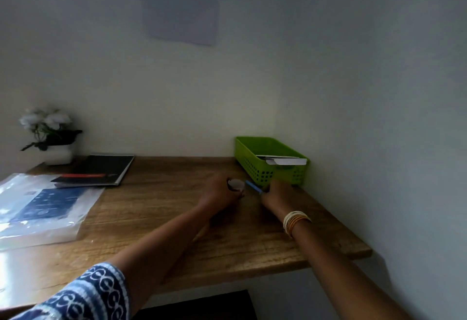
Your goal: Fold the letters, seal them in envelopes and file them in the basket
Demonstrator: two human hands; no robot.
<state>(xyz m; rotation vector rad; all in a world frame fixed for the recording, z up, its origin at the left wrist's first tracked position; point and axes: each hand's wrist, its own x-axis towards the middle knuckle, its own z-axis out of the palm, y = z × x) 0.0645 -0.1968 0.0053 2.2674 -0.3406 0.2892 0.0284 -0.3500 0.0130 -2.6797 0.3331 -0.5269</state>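
The left arm, in a blue-and-white patterned sleeve [96, 292], reached forward across the desk [177, 218] toward the basket [267, 160]; the left hand [219, 192] lay on the wood just left of the basket's near end, its fingers curled round a small round thing [236, 184], greyish and too blurred to name; between the hands a thin blue stick [254, 187] slanted toward the right hand [278, 190]; that hand sat right against the basket's near wall, fingers curled at the stick's lower end and seemingly pinching it, though the blur left the grip unsure; the right wrist wore a stack of bangles [295, 221], and the bare forearm ran back to the lower right.

The green basket stood in the desk's far right corner against the walls; white envelopes [285, 160] lay inside it, one edge showing above the rim.

Well left of the basket, a clear plastic sleeve [43, 206] holding a blue printed sheet lay on the desk's left end; behind it a black notebook [98, 169] with a red stripe; behind that, in the far left corner, a white pot of white flowers [50, 132]; the desk was brown wood grain; pale walls met in the corner behind the basket; a printed sheet [180, 3] hung high on the back wall, up and left of the basket.
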